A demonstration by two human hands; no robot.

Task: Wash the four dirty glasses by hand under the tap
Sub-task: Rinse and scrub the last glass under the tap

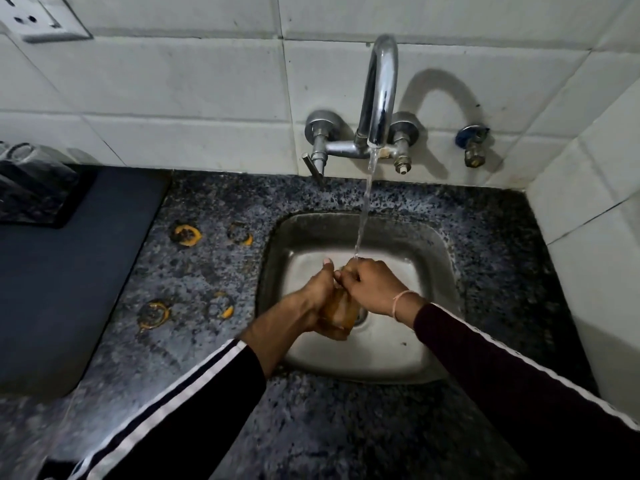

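Observation:
A clear glass (341,315) tinted brown-orange is held tilted over the steel sink (429,344), above the drain. My left hand (317,294) wraps around its side from the left, thumb up. My right hand (369,284) curls over the glass's top, fingers at the rim. The chrome tap (379,98) is running, and its stream (363,216) lands on my right hand's knuckles. Several round glass-like shapes with orange residue stand on the speckled counter left of the sink, the nearest one (220,305) apart from my left forearm.
A dark flat mat (62,278) covers the counter's left side, with a black object (31,192) at its far end. The tap lever (313,168) points down-left. A spare valve (473,147) sticks out of the tiled wall, which also closes in on the right. A wall socket (45,19) sits top left.

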